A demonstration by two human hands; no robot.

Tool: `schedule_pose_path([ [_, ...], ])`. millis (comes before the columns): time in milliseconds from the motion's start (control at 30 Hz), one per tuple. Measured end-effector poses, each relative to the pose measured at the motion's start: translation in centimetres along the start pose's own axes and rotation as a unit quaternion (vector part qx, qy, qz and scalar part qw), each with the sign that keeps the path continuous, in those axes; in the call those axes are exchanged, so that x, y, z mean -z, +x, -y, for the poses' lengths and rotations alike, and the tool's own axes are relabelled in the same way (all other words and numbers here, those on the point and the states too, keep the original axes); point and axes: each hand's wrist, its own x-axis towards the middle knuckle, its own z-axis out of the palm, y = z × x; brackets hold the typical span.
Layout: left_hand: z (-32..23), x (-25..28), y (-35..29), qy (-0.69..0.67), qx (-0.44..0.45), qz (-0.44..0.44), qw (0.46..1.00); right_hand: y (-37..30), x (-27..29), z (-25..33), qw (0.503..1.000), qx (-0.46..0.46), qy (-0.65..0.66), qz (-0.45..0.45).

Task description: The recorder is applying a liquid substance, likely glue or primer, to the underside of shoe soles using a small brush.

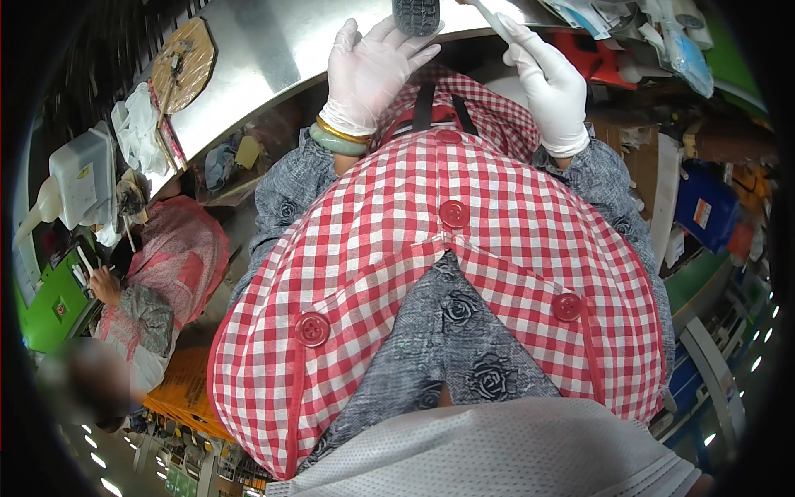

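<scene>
At table edge: dark keypad device (416, 16) in left hand (370, 73) fingertips; right hand (553, 87) pinches white stick (495, 21).

- white jug-like container (79, 178) far to my left, squarish, small yellow label on its face
- blue canister (705, 209) to my right, boxy, white label with an orange patch
- clear plastic bags (675, 37) piled at the table's right end, bluish contents, crumpled
- green box (51, 308) low on my left, small red round sticker
</scene>
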Motion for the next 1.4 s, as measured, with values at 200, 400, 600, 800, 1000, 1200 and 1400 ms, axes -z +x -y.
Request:
schedule_pose_path([
  [200,0.7,-1.6,0.1,0.022,-0.022,-0.068,0.997,-1.9,-2.9,0.2,0.976,-0.185,0.112,0.030],
  [400,0.2,0.6,0.1,-0.025,-0.028,-0.020,0.999,-0.9,-2.3,-1.3,0.981,-0.179,0.070,-0.012],
  [600,-0.5,0.5,0.0,-0.065,-0.011,0.021,0.998,2.2,-2.2,-1.3,0.987,-0.157,-0.004,0.045],
  [800,-1.2,0.4,-1.6,-0.010,-0.032,-0.038,0.999,4.7,-0.6,-0.2,0.990,-0.007,-0.138,0.010],
  [1000,-2.1,0.4,-3.3,0.003,-0.026,-0.070,0.997,2.0,-2.5,1.1,0.912,0.211,-0.332,0.116],
  [1200,-2.9,-0.9,-2.7,0.025,-0.039,-0.060,0.997,3.3,-2.3,0.1,0.935,0.277,-0.219,0.040],
  [1400,-4.3,-2.4,-0.9,-0.078,-0.009,0.011,0.997,3.4,-0.3,0.2,0.968,0.213,-0.124,0.033],
])
